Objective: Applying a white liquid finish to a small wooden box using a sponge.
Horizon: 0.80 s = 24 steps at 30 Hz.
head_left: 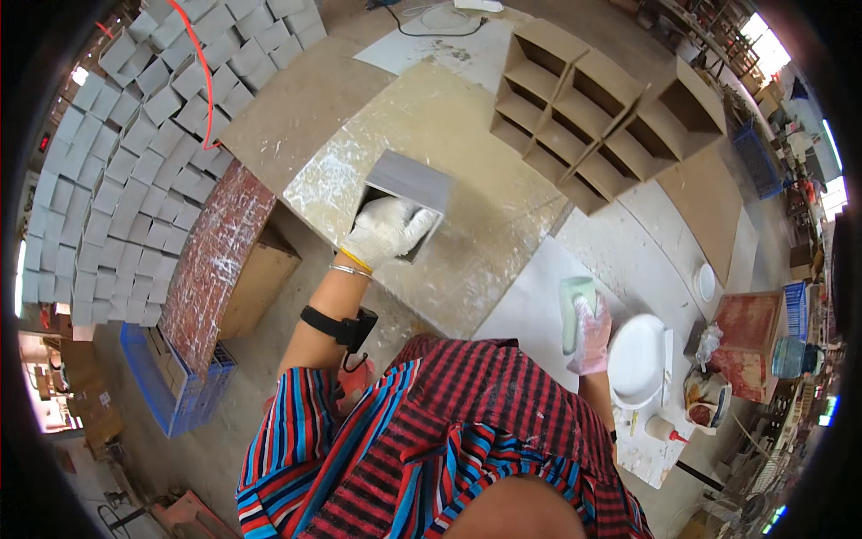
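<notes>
Noting surroundings first: your tan work board [476, 269], scuffed and flecked with white, runs across the middle, with a white sheet [521, 310] just beside it at lower right. Open brown boxes [575, 112] stand grouped at the upper right of the board, near the work but apart from both your hands. Close by your right hand sits a white round basin [636, 355] — the nearest obstacle on that side — with a white bottle [659, 428], red-tipped, below it. Farther right: a red-brown crate [747, 341]. To your left, pale grey boxes [148, 189] are stacked in a high bank; a red hose [205, 72] hangs in front of them. A blue crate [148, 377] stands low at left, by a paint-marked red board [215, 260].

Position of the work: the grey box [411, 175] rests on the tan board ahead of you. Your left hand [386, 231], white-gloved, is at its open side, fingers partly inside; whether they grip a wall cannot be told. Your right hand [593, 337], in a pinkish glove, grasps a pale green block [569, 314] above the white sheet — well apart from the grey box, to its lower right.
</notes>
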### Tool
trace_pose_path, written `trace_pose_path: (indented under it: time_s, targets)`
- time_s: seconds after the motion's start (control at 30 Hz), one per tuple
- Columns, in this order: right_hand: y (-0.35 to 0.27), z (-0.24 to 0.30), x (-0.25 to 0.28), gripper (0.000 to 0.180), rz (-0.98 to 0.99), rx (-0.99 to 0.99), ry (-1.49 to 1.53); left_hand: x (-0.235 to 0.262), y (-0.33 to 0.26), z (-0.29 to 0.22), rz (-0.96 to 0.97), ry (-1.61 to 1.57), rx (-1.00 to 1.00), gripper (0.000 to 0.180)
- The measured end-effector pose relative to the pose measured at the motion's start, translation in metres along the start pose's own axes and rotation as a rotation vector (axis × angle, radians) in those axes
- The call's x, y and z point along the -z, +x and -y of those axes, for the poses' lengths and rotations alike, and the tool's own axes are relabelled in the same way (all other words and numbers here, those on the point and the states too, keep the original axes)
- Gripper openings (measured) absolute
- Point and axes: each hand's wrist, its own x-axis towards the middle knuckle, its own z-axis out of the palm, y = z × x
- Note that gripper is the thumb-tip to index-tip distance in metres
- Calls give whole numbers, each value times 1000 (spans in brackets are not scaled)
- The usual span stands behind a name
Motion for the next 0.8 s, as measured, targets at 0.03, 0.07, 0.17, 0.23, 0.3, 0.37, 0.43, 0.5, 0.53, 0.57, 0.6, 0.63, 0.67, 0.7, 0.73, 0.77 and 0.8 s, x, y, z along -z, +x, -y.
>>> trace_pose_path:
  time_s: [0.03, 0.07, 0.17, 0.23, 0.3, 0.37, 0.43, 0.5, 0.53, 0.57, 0.6, 0.63, 0.67, 0.7, 0.73, 0.77, 0.8]
  targets:
    - [3, -6, -7, 36, -27, 12, -24, 0, 9, 22, -24, -61, 85, 46]
    - [8, -13, -15, 33, -51, 18, -48, 2, 20, 43, -44, -120, 176, 48]
    - [21, -31, -41, 25, -134, 93, 39, 13, 69, 101, 98, -382, 530, 62]
    - [23, -37, -52, 22, -140, 70, 86, 26, 99, 128, 114, -442, 633, 66]
    - [24, -49, -58, 23, -155, 49, 59, 15, 131, 176, 100, -665, 666, 70]
    - [25, -64, -62, 25, -177, 13, 68, 11, 165, 228, 134, -470, 700, 77]
    - [21, -57, -69, 26, -164, 22, 72, 5, 190, 296, 126, -291, 743, 86]
    - [17, -58, -65, 26, -223, 20, 54, -1, 226, 283, 141, -153, 692, 87]
    - [14, -60, -63, 27, -260, -27, 74, -5, 242, 278, 146, -84, 662, 87]
    - [11, -61, -60, 27, -298, -69, 96, -5, 256, 264, 177, -37, 612, 81]
    - [10, -61, -59, 28, -320, -108, 123, -7, 265, 265, 186, -44, 597, 81]
    - [8, -55, -63, 29, -331, -125, 124, -7, 273, 273, 194, 7, 527, 73]
    - [7, -54, -65, 29, -353, -124, 124, -7, 282, 280, 200, 56, 454, 65]
    - [6, -54, -65, 29, -363, -128, 113, -11, 288, 287, 217, 233, 312, 47]
    - [5, -57, -66, 30, -371, -131, 103, -14, 297, 291, 198, 168, 323, 42]
    - [5, -61, -65, 32, -363, -140, 146, -19, 305, 293, 191, 158, 315, 42]
    - [4, -59, -66, 32, -388, -136, 146, -22, 313, 289, 184, 146, 309, 42]
